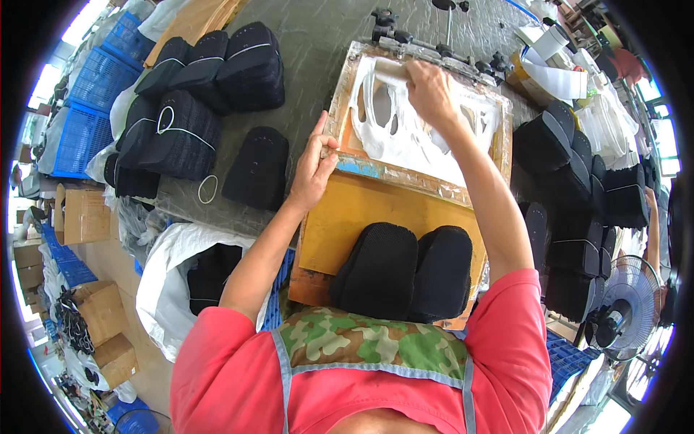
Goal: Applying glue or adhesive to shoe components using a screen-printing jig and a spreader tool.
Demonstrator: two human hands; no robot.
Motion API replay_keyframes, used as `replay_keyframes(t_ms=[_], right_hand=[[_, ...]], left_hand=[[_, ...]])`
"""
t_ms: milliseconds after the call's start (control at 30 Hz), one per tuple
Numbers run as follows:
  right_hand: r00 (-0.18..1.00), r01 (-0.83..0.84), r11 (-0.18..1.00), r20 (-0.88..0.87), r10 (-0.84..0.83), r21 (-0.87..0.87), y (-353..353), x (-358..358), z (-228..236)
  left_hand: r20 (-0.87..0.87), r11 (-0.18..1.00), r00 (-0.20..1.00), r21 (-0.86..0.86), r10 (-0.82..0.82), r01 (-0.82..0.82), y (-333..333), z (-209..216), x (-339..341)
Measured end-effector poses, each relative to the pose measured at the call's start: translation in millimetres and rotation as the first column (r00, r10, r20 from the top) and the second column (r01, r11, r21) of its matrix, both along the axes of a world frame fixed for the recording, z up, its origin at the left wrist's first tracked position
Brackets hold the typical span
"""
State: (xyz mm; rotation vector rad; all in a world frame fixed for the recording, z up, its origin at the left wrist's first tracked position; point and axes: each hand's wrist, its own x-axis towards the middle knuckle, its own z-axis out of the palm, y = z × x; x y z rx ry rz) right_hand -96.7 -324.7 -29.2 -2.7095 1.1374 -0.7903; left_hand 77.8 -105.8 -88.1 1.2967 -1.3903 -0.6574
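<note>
A screen printing frame lies before me, its mesh streaked with thick white ink. At its far side my right hand is closed around a squeegee, mostly hidden by the hand and ink. My left hand grips the frame's near left corner, thumb on the rim and fingers along the outer edge. Between the frame and my apron, black fabric pads lie on a yellow board. A single black pad lies on the table left of my left hand.
Banded stacks of black pads stand at the far left, with more stacks at the right. Hinge clamps hold the frame's far edge. A white sack stands lower left, a fan lower right. Blue crates are at far left.
</note>
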Motion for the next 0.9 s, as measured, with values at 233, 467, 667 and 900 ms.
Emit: replay_keyframes(t_ms=[233,467,667,900], right_hand=[[0.920,-0.096,0.950,-0.338,0.199,0.298,72.4,-81.2,61.2],[0.971,0.212,0.977,-0.113,-0.209,0.016,-14.9,-108.7,23.1],[0.996,0.049,0.996,-0.075,-0.043,0.080,101.5,-127.4,23.3],[0.998,0.047,0.997,0.033,-0.045,-0.066,15.8,-101.1,42.9]], left_hand=[[-0.030,0.996,0.997,0.053,0.072,-0.071,17.2,-2.8,10.9],[-0.098,0.996,0.995,0.092,-0.008,0.017,5.3,-1.9,4.6],[-0.003,0.995,0.999,0.090,0.035,-0.035,13.6,6.8,9.0],[0.028,0.999,0.999,0.018,0.040,-0.040,6.0,-5.4,8.9]])
